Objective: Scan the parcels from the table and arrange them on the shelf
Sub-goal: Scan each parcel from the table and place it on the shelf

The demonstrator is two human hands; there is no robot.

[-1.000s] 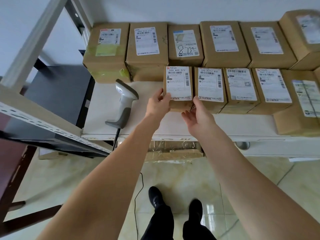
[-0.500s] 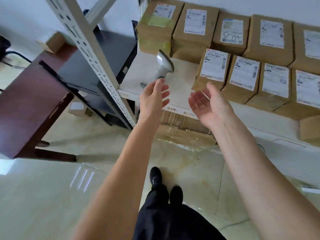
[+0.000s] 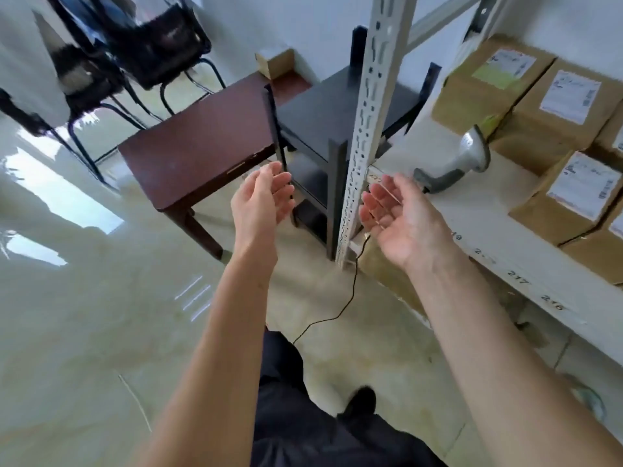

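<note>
Hands off parcel since earlier, swung left. Left hand [image 3: 261, 203], right hand [image 3: 401, 220] empty, fingers relaxed. Brown table [image 3: 199, 146] front-left, left hand nearer; no parcel visible there.

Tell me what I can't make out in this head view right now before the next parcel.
- Parcels on the shelf: cut off by the right edge; label print too small.
- Scanner: its cable partly hidden by the upright post.
- Brown table: far end blurred.
- Chairs: motion-blurred.
- Left hand and right hand: plainly empty.
</note>
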